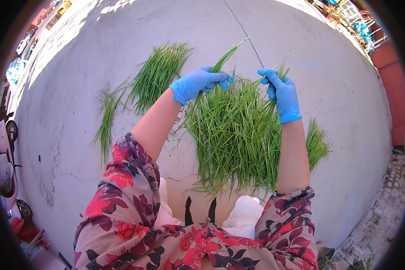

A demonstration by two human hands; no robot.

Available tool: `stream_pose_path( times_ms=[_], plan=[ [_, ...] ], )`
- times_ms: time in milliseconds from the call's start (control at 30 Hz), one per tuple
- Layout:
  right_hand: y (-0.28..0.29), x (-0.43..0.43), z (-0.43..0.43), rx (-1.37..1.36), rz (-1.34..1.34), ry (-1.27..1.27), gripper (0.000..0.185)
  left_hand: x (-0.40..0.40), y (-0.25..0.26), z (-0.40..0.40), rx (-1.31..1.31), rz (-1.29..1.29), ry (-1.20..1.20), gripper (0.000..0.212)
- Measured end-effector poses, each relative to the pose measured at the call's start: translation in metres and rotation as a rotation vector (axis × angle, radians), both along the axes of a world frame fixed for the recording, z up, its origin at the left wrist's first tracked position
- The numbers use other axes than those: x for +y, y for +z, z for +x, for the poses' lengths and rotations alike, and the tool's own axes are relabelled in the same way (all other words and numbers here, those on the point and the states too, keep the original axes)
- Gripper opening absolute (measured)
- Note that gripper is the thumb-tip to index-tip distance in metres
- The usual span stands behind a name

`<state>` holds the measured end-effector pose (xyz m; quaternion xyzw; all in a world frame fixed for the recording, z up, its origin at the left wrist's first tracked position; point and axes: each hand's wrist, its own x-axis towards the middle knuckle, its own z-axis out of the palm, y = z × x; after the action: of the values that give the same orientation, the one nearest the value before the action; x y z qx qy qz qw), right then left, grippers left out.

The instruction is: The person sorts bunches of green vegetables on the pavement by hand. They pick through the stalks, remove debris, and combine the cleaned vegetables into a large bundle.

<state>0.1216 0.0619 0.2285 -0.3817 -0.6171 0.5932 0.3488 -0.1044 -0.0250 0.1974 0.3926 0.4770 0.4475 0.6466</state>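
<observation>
Blue gloves cover both hands. My left hand (204,81) is closed round a small bunch of long green leaves (226,55), whose ends stick out above and below the fist. My right hand (281,89) grips another thin bunch of green leaves (268,109) that hangs down from the fingers. Both hands are over the upper part of a large heap of cut green leaves (236,138) on the concrete ground. A smaller, more evenly laid pile (160,74) lies beyond my left forearm. A few loose leaves (108,118) lie left of it.
The concrete floor (71,111) has cracks and dark stains. More green leaves (315,143) lie right of my right forearm. A scooter (8,168) stands at the left rim. A red wall (389,91) and brick paving (378,209) edge the right side.
</observation>
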Motion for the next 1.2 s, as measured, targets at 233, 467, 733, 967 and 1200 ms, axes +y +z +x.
stream_pose_path(
  times_ms=[233, 467, 733, 967, 1200],
  plan=[
    [-0.004, 0.006, 0.003, 0.006, -0.017, -0.012, 0.023, 0.0, -0.009, -0.008, -0.275, -0.015, -0.033, 0.034],
    [-0.002, 0.006, 0.009, -0.078, -0.047, -0.057, 0.027, 0.0, -0.019, -0.013, -0.299, -0.04, 0.089, 0.035],
    [-0.01, 0.005, 0.004, -0.04, -0.11, -0.011, 0.028, -0.003, -0.035, -0.033, -0.439, -0.006, 0.073, 0.035],
    [-0.018, -0.001, -0.004, 0.013, -0.203, 0.05, 0.026, 0.002, -0.02, -0.002, -0.28, -0.033, 0.031, 0.032],
    [0.003, -0.025, -0.035, -0.055, -0.233, 0.068, 0.029, -0.003, -0.006, 0.026, 0.017, -0.017, -0.1, 0.032]
  ],
)
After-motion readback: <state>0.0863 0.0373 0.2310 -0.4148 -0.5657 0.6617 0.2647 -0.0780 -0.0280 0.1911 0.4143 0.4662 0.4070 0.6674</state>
